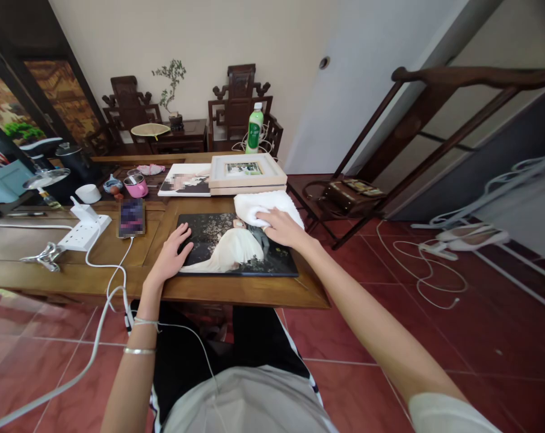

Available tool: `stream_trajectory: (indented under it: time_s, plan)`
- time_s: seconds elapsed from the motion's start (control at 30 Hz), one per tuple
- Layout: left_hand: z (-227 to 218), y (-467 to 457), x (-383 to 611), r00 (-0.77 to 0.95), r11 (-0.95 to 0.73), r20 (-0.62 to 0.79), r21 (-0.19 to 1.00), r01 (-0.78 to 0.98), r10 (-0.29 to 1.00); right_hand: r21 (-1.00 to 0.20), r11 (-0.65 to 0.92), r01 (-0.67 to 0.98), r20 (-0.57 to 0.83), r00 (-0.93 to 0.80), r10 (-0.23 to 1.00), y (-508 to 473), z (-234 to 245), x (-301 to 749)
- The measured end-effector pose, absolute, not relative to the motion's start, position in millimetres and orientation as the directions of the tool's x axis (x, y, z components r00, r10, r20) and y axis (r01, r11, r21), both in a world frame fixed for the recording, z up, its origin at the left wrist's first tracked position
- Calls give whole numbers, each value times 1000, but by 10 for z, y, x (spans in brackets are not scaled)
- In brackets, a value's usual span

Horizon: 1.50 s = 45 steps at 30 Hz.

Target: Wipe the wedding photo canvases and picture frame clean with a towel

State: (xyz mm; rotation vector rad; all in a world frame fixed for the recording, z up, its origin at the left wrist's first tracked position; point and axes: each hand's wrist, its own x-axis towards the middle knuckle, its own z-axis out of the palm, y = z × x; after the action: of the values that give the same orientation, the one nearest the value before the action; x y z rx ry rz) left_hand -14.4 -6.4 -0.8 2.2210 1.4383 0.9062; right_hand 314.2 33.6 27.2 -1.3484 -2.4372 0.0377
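Observation:
A dark photo panel (pixel 218 246) showing a figure in a white dress lies flat on the wooden table (pixel 236 290). My left hand (pixel 171 255) rests on its left edge, fingers spread and flat. My right hand (pixel 284 227) presses a white cloth (pixel 258 204) onto the panel's upper right corner, fingers curled over the cloth.
Behind the panel lie another photo print (pixel 185 179) and stacked light wooden frames (pixel 246 171). A phone (pixel 131 218), a white power strip (pixel 83 233) with cables, a pink cup (pixel 136 186) and a green bottle (pixel 254 129) stand farther left and back. Carved chairs line the wall; cables lie on the red tiled floor at right.

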Motion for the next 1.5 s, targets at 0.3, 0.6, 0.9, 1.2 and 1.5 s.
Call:
stream_trajectory:
  time_s: [0.3, 0.6, 0.9, 1.2, 1.5]
  plan:
    - [11, -94, -94, 247, -416, 343, 618, 668, 906, -173, 590, 789, 313, -524, 792, -511, 136, 3134]
    - [2, -92, -115, 269, -398, 295, 621, 675, 917, -154, 720, 676, 238, -682, 692, -1252, 301, 3016]
    - [-3, -79, -139, 290, -431, 323, 591, 682, 901, -111, 560, 821, 183, -537, 824, 288, 356, 2751]
    - [1, -82, -122, 252, -380, 287, 625, 682, 924, -131, 630, 766, 204, -601, 773, -698, 343, 2547]
    - [-33, -61, -161, 290, -410, 292, 594, 692, 911, -196, 692, 695, 166, -672, 722, -817, 377, 2473]
